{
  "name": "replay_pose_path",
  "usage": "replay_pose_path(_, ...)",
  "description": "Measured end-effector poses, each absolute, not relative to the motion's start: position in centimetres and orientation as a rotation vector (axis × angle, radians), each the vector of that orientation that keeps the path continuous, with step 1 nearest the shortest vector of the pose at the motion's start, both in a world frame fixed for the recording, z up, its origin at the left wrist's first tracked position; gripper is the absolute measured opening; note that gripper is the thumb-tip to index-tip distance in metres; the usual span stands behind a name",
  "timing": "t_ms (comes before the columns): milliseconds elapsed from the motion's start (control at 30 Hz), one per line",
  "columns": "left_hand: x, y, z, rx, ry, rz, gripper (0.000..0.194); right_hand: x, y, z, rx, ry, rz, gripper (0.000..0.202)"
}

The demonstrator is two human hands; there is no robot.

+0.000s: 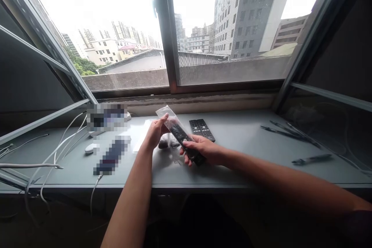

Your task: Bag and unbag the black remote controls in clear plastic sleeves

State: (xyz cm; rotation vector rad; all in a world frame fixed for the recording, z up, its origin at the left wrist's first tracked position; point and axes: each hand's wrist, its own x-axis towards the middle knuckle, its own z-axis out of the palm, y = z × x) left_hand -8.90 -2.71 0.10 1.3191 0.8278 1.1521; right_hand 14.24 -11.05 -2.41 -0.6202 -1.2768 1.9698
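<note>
In the middle of the view, above the desk, a black remote control (180,133) lies at a slant within a clear plastic bag (162,111). My left hand (155,131) is closed on the upper left part of the bag, thumb on top. Closed around the lower end of the remote is my right hand (200,148), its thumb pressing on the front. Whether that end sticks out of the bag I cannot tell. Two more black remotes (202,130) rest side by side on the desk just behind my right hand. Dark items in clear wrapping (165,142) sit partly hidden behind the held bag.
Several pens (312,159) lie on the grey desk (241,128) at the right. At the left are a white mouse-like object (90,148), a blurred-out dark device (112,157) with a cable, and loose white cables (55,151). White paper (142,137) lies by my left hand.
</note>
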Motion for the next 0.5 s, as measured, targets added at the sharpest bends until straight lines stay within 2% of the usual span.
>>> replay_pose_path(100,-8.9,-2.7,-0.1,1.374,0.837,0.964,0.053,14.2,-11.1,-2.2,-0.629,-1.279,1.958,0.043)
replay_pose_path(167,-8.9,-2.5,-0.2,1.358,0.86,0.996,0.049,14.2,-11.1,-2.2,-0.642,-1.282,1.968,0.044)
replay_pose_path(300,-9.4,-1.6,-0.4,1.173,0.845,1.332,0.042,14.4,-11.0,-2.4,-0.686,-1.319,1.982,0.046)
replay_pose_path(500,-10.9,-0.4,0.1,0.702,0.86,1.851,0.016,14.6,-11.0,-2.1,-0.757,-1.365,1.937,0.045)
